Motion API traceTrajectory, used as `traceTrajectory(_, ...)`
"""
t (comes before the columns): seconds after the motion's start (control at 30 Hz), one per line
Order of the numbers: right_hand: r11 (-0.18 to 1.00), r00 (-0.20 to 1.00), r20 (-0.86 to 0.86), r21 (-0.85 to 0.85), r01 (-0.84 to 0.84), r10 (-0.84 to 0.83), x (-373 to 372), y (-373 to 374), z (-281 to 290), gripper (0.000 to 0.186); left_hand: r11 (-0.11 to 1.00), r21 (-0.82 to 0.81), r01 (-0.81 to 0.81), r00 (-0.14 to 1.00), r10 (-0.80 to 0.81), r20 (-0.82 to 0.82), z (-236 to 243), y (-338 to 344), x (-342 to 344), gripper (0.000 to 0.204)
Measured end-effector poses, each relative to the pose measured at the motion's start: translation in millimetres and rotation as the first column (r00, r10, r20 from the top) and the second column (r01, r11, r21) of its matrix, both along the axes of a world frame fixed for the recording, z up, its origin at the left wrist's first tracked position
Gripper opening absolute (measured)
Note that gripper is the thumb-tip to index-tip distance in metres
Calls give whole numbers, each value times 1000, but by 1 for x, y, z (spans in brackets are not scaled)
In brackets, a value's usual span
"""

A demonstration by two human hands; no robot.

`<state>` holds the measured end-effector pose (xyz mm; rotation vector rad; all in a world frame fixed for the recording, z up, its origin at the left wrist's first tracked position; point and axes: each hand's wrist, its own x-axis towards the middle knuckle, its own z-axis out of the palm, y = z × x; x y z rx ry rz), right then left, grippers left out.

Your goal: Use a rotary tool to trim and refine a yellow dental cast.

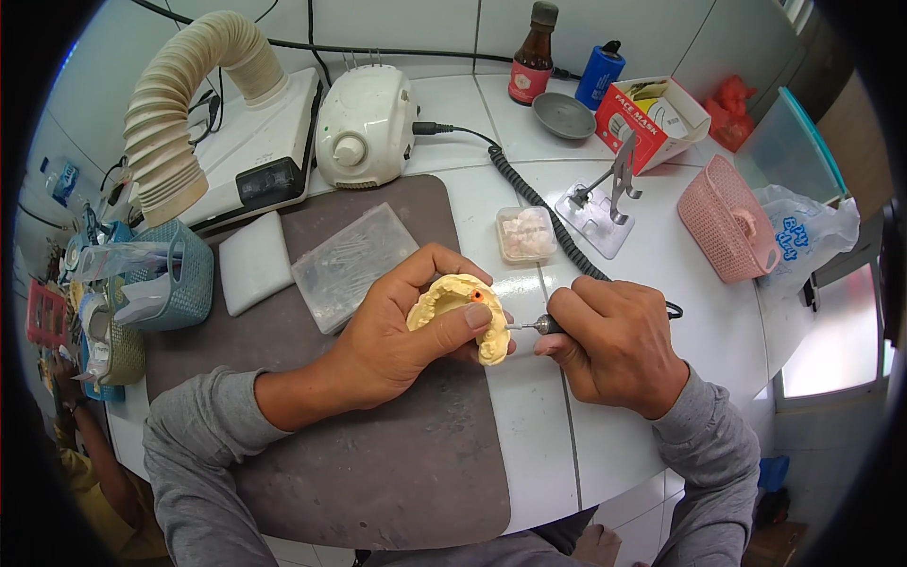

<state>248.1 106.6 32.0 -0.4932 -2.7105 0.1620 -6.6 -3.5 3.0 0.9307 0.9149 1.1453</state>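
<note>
My left hand [408,321] is closed around a cream-coloured dental cast [439,295], its thumb pressed across the inner side. A small orange spot with a dark centre shows on the cast near the thumb tip. In my right hand [619,338] I grip a rotary handpiece [546,325], fingers wrapped round its dark body. Its thin bur points left and reaches the right edge of the cast; whether it touches cannot be told. A coiled black cord [539,200] runs from behind my right hand up to the white control unit [367,128].
Beneath my left arm lies a brown mat [359,472]. A clear case [354,265], a white pad [255,263] and a small tub [526,234] sit beyond. Further off are a metal stand [600,222], a mask box [652,123], a pink basket [726,222] and a ribbed hose [161,123].
</note>
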Motion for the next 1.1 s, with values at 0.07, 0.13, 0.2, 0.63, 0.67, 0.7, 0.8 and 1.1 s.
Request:
traceTrajectory(0.07, 1000, 1000, 1, 0, -1, 1, 0, -1, 0, 35, 1000, 4, 5, 1000, -5, -29, 1, 1, 0, 31)
traceTrajectory(0.13, 1000, 1000, 0, -2, -6, 6, -1, -2, 1, 35, 1000, 12, -5, 1000, 5, -22, -2, 0, 0, 31)
traceTrajectory(0.2, 1000, 1000, 3, -5, -6, 6, -1, -2, 1, 35, 1000, 21, -14, 1000, 14, -14, -3, 0, 0, 30)
traceTrajectory(0.63, 1000, 1000, 27, 3, -8, 8, 0, -3, 2, 35, 1000, 3, -9, 999, 9, -39, -1, 1, 1, 28)
traceTrajectory(0.67, 1000, 1000, 28, 3, -9, 9, 0, -2, 2, 35, 1000, 8, -7, 999, 7, -51, -1, 1, 0, 29)
traceTrajectory(0.7, 1000, 1000, 29, 2, -5, 5, 0, -2, 2, 35, 1000, 8, -6, 999, 7, -52, 1, 0, 1, 29)
traceTrajectory(0.8, 1000, 999, 37, 11, -4, 3, 1, -3, 4, 34, 1000, -29, -10, 999, 8, -41, 6, 0, 2, 31)
traceTrajectory(1.1, 997, 999, 9, 71, -32, 31, 1, -2, 2, 40, 999, -40, -21, 997, 18, -78, 6, 0, 3, 37)
